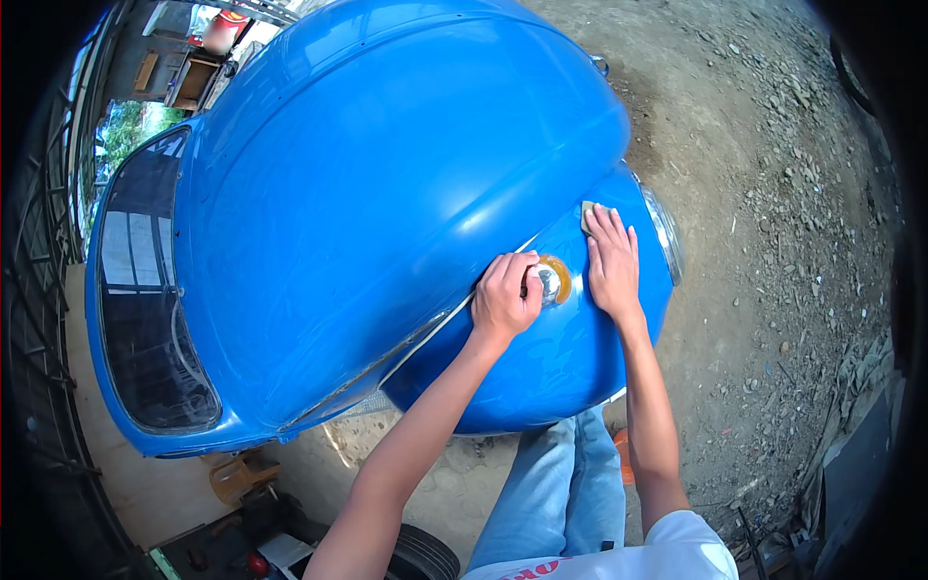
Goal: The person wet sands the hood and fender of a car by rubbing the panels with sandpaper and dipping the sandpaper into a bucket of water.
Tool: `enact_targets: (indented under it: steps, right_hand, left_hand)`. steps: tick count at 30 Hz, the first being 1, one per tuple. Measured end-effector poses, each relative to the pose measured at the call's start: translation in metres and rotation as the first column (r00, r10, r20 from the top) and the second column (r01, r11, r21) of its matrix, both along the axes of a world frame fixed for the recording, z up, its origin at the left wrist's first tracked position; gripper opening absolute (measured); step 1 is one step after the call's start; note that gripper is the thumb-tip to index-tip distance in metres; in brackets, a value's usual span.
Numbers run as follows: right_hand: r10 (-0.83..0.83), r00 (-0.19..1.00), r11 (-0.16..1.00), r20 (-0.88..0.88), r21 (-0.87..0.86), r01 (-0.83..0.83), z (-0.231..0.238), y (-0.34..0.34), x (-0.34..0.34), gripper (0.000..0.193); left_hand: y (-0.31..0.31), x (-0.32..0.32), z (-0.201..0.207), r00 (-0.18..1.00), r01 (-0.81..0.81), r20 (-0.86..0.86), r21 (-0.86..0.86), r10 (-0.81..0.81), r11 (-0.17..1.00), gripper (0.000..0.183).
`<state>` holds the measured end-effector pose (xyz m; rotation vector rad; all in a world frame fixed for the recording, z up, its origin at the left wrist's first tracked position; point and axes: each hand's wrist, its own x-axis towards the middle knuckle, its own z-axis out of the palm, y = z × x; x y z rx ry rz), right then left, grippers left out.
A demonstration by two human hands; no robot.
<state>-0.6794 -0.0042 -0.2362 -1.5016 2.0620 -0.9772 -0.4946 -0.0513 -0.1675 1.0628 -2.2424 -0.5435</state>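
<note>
A blue, rounded car body [377,184] fills the middle, and both my hands are on its front fender [483,387]. My left hand [503,298] has its fingers curled beside the round amber-and-chrome turn signal lamp [552,280], thumb against the lamp's near side. Whether anything is inside those fingers is hidden. Farther right, my right hand [612,261] lies flat on the fender, pressing a small tan-grey sanding pad [587,218] under its fingers. Only the pad's left edge shows. Faint smears mark the blue surface. The headlight [664,232] sits just right of this hand.
The windshield [145,290] is at the left. Dirt and gravel ground [754,242] stretches along the right. A tyre [423,556] lies low by my left arm, near a small wooden stool [237,478]. Something orange [623,454] stands beside my legs. Shelving [193,79] is at the far left.
</note>
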Motion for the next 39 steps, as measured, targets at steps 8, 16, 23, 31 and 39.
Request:
enact_targets:
  steps: [8, 16, 23, 31, 39]
  right_hand:
    - [-0.050, 0.996, 0.999, -0.075, 0.012, 0.051, 0.007, 0.037, 0.005, 0.049]
    - [-0.092, 0.992, 0.948, -0.089, 0.297, 0.114, -0.054, -0.070, -0.076, 0.047]
    - [-0.044, 0.998, 0.998, -0.034, 0.032, 0.045, 0.026, 0.047, 0.014, 0.056]
    - [-0.174, 0.984, 0.901, -0.040, 0.396, 0.175, -0.017, -0.047, -0.068, 0.052]
    - [-0.054, 0.998, 0.998, -0.033, 0.029, 0.055, 0.011, 0.029, 0.034, 0.053]
  left_hand:
    - [0.005, -0.005, 0.000, 1.000, 0.026, -0.002, 0.031, -0.025, 0.999, 0.014]
    - [0.001, -0.013, -0.007, 0.999, 0.043, -0.002, 0.015, -0.043, 0.999, 0.014]
    - [0.000, -0.016, 0.003, 0.997, 0.047, 0.065, 0.021, -0.048, 0.999, 0.014]
    - [0.004, -0.009, -0.004, 0.992, 0.063, 0.106, 0.000, -0.062, 0.998, 0.015]
    - [0.001, -0.003, 0.002, 0.992, 0.048, 0.121, -0.022, -0.045, 0.999, 0.015]
